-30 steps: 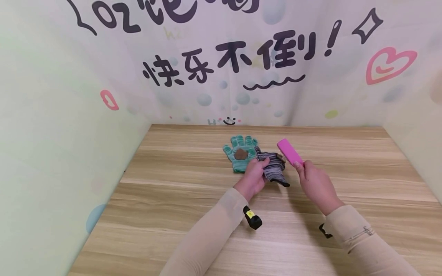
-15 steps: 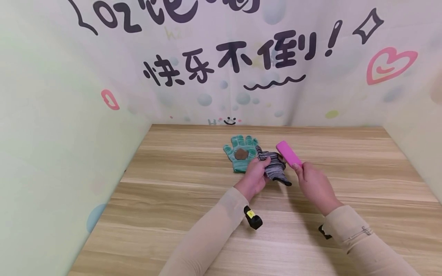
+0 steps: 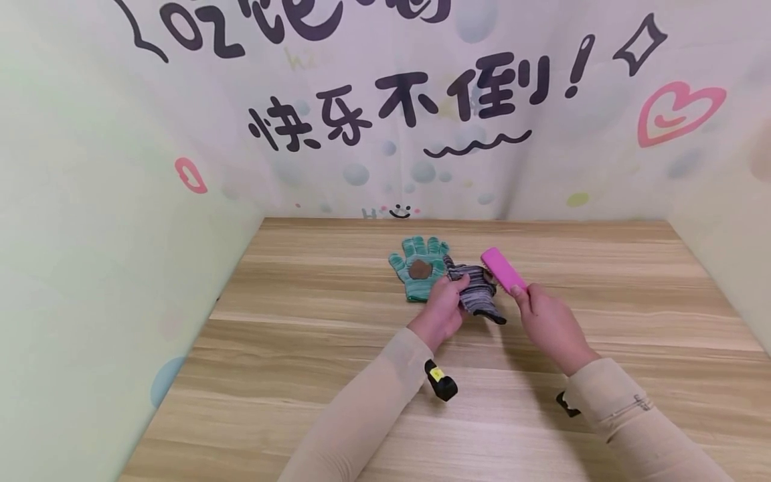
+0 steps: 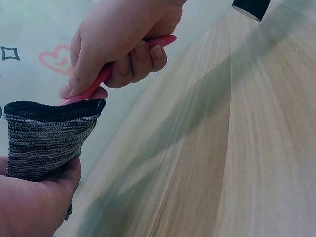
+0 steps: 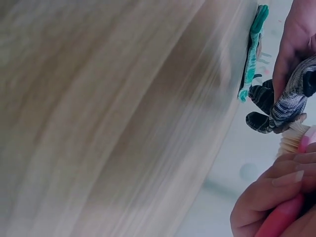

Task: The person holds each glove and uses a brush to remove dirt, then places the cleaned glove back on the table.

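Note:
My left hand [image 3: 442, 311] grips a dark grey knitted glove [image 3: 480, 292] around its middle, thumb on top, holding it above the table. In the left wrist view the black-edged cuff of the glove [image 4: 52, 138] gapes toward the camera. My right hand [image 3: 551, 325] holds a pink brush [image 3: 503, 269] by its handle. The right wrist view shows pale bristles of the brush [image 5: 292, 139] against a brownish patch on the glove [image 5: 291, 101]. Left of that glove a green glove [image 3: 417, 288] with a brown patch lies flat, fingers toward the wall.
The wooden table [image 3: 289, 375] reaches back to a printed cloth wall [image 3: 337, 181] with dark writing and pink hearts. Pale side walls stand left and right. Black straps are visible at both wrists, under beige sleeves [image 3: 367, 408].
The pink brush has dipped slightly toward me and to the left beside the grey glove. The grey glove has shifted only a little, and the green glove stays in place.

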`<action>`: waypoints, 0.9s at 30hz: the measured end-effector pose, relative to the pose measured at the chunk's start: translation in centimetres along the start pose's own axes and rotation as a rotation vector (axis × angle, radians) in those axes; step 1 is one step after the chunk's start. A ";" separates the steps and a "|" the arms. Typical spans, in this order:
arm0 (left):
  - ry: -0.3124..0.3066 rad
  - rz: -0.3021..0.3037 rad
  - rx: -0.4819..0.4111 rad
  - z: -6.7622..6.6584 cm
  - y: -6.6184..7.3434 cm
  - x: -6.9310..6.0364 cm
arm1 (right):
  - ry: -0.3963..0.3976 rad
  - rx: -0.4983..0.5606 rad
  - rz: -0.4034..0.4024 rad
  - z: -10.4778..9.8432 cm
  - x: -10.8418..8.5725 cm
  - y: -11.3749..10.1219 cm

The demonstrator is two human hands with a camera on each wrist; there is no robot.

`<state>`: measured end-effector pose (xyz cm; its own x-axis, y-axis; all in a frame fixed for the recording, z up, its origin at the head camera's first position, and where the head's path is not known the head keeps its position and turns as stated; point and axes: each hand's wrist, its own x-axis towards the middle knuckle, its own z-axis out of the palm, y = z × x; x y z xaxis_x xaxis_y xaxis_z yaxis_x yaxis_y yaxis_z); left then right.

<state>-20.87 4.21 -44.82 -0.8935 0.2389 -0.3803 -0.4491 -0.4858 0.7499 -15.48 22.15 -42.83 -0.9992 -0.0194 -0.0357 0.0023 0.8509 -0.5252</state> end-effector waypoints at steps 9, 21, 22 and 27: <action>0.047 -0.036 0.020 -0.3 0.3 -0.1 | -0.015 0.025 0.023 -0.5 -0.1 0.4; 0.004 -0.063 0.050 -0.1 0.2 -0.1 | 0.003 0.041 -0.043 0.0 -0.3 -1.6; -0.008 -0.062 0.049 -0.1 0.2 -0.1 | 0.004 0.042 -0.047 0.1 -0.3 -1.8; -0.042 -0.071 0.074 0.0 0.1 -0.3 | 0.017 0.056 -0.058 0.3 -0.1 -2.5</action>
<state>-20.68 4.11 -44.65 -0.8580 0.3062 -0.4124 -0.5094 -0.4031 0.7603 -15.41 19.83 -41.76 -0.9982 -0.0585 0.0103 -0.0538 0.8178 -0.5730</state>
